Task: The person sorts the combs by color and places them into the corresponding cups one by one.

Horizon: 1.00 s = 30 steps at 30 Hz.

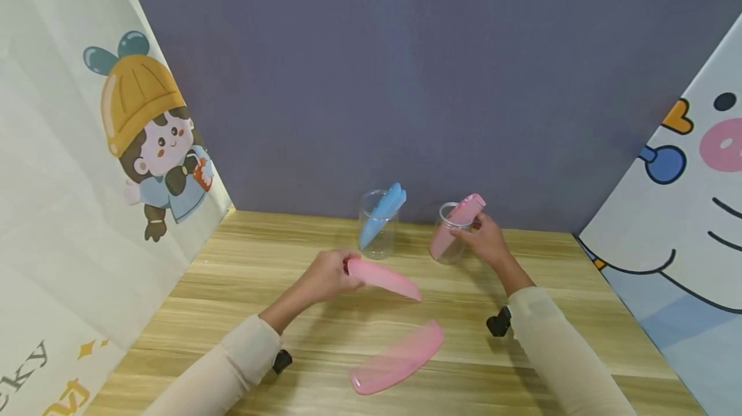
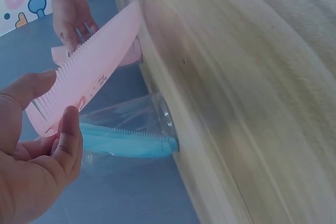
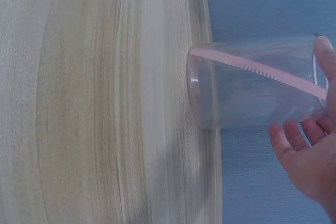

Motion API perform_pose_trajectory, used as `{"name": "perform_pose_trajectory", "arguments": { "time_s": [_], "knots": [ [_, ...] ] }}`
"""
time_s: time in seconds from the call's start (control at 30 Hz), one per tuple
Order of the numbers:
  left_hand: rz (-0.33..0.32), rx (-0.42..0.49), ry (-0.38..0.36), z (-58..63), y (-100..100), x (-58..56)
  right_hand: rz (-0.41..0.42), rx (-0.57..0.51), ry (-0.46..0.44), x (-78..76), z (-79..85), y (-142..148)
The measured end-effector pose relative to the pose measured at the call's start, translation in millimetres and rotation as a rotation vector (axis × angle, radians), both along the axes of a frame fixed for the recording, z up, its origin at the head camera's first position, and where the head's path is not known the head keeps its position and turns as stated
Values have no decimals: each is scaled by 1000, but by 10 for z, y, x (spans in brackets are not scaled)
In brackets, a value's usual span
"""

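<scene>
My left hand pinches one end of a pink comb between thumb and fingers, its other end pointing right over the table. In the left wrist view the teeth of this comb face up and left. My right hand grips the rim of a clear plastic cup, thumb on one side and fingers on the other. Another pink comb leans inside that cup, its upper end above the rim. A third pink comb lies flat on the table in front.
To the left of the gripped cup stands another clear cup with a blue comb leaning in it. Both cups stand near the back of the wooden table, close to a grey-blue panel. Printed sheets flank both sides.
</scene>
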State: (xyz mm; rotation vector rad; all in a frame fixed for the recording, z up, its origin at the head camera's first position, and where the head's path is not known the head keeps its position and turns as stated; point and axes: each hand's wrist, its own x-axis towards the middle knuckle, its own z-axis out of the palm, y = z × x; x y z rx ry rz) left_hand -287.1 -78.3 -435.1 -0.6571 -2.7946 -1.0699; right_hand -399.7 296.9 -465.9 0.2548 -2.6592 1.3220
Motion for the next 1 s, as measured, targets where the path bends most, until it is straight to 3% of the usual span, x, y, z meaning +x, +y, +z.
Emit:
{"name": "perform_pose_trajectory", "arguments": {
  "time_s": [0.53,0.73,1.0],
  "knots": [
    [22,125,-39,135,168,-147,-5,-2,-12,0,11,-1],
    [24,164,-19,208,233,-200,-4,-8,-9,-2,17,-11],
    [31,143,54,319,347,-274,-2,1,5,-6,-6,-3]
  ]
}}
